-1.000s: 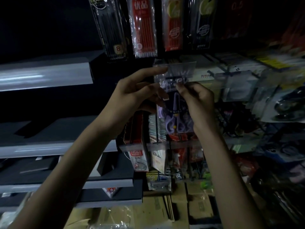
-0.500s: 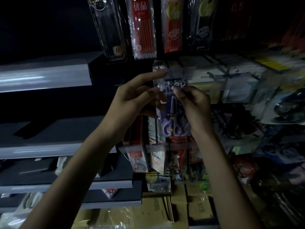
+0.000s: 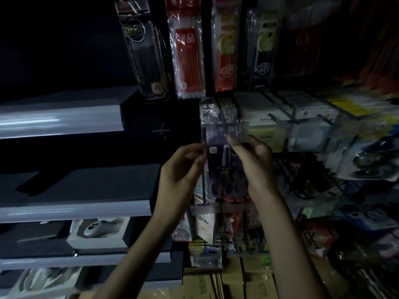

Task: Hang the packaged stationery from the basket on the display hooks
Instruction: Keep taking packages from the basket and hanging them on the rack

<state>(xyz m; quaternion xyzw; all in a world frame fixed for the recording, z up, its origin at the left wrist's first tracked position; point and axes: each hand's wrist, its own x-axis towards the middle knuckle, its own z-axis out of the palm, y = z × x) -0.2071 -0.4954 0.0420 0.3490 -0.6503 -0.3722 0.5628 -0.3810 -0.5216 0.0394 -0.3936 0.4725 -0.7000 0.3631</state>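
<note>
A scissors pack (image 3: 219, 169) is held upright between both hands in front of the hook rack, just below a display hook (image 3: 225, 125) that carries a clear label strip (image 3: 226, 133). The pack's left edge is pinched near the top between the thumb and curled fingers of the left hand (image 3: 180, 173). Its upper right edge is pinched by the curled fingertips of the right hand (image 3: 258, 167).

The top of the pack is blurred and overlapped by the clear label strip, so it cannot be told whether its hanging hole is on the hook. Purple scissor handles are faintly made out low in the pack; the print on it cannot be read in the dim light.

Above, a black pen pack (image 3: 146, 61) and a red refill pack (image 3: 190, 61) are cut off by the top edge. The goods towards the right edge are smeared and dark. Grey shelves (image 3: 60, 121) are seen at the left.
</note>
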